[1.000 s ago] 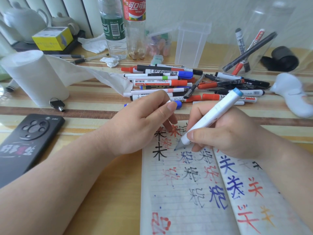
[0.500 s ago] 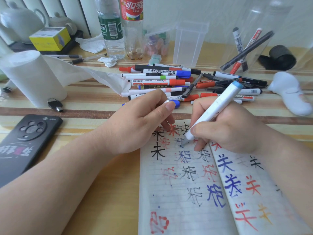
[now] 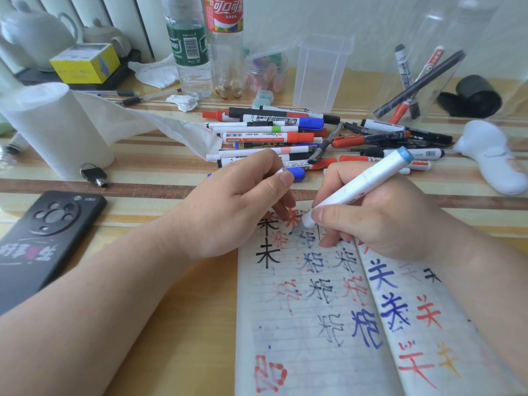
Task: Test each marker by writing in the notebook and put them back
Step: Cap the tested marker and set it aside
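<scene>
Head view: right fingers [image 3: 328,218] grip one marker [image 3: 357,190] on one notebook [image 3: 300,324]; left fingers' [image 3: 274,181] hold unclear.

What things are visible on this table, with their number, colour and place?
notebook: one, white pages, coloured characters, front right
held marker: one, white with blue end, tip at notebook's top
loose markers: many, mixed colours, piled behind the hands
clear holder: one, transparent, back right, several pens inside
clear box: one, transparent, back centre
bottles: two, clear, green and red labels, back centre
paper roll: one, white, left
phone: one, black, front left
key: one, black, beside paper roll
yellow box: one, yellow, back left
teapots: two, pale, back left
white device: one, white, right edge
left hand: one, fingertips on notebook
right hand: one, grips held marker
</scene>
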`<state>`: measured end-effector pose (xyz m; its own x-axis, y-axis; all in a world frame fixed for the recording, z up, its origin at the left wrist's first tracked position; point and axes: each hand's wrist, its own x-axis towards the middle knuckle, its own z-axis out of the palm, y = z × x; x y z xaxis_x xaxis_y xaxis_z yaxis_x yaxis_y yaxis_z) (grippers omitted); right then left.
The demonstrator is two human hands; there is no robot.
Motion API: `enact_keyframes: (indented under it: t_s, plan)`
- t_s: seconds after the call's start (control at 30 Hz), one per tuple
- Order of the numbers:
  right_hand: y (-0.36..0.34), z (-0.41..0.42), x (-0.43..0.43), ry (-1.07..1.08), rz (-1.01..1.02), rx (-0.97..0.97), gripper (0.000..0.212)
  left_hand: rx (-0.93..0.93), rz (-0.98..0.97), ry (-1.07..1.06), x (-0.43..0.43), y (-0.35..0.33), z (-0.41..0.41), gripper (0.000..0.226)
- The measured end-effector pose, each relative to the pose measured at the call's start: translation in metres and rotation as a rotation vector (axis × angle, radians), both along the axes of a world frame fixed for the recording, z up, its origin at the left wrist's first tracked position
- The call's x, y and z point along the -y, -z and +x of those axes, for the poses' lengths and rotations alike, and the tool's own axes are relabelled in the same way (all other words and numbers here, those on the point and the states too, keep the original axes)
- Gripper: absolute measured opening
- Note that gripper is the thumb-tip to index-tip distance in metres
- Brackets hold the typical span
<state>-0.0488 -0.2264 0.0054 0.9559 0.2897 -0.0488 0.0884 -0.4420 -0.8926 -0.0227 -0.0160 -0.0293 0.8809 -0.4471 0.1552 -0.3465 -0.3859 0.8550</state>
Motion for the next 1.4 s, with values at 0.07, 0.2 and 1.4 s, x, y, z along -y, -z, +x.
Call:
enact_keyframes:
  t_s: [0.07,0.2,1.4]
  plan:
    - [0.0,0.0,0.0,-0.004,0.005,-0.001,0.009,0.002,0.001,0.0,0.0,-0.001,0.0,0.037]
    - [0.0,0.0,0.002,-0.039,0.016,0.002,0.013,0.017,0.015,-0.002,0.001,-0.002,-0.001,0.037]
    - [0.015,0.013,0.018,0.051,0.445,0.211,0.007,0.257,0.171,0.005,0.005,-0.003,-0.005,0.015]
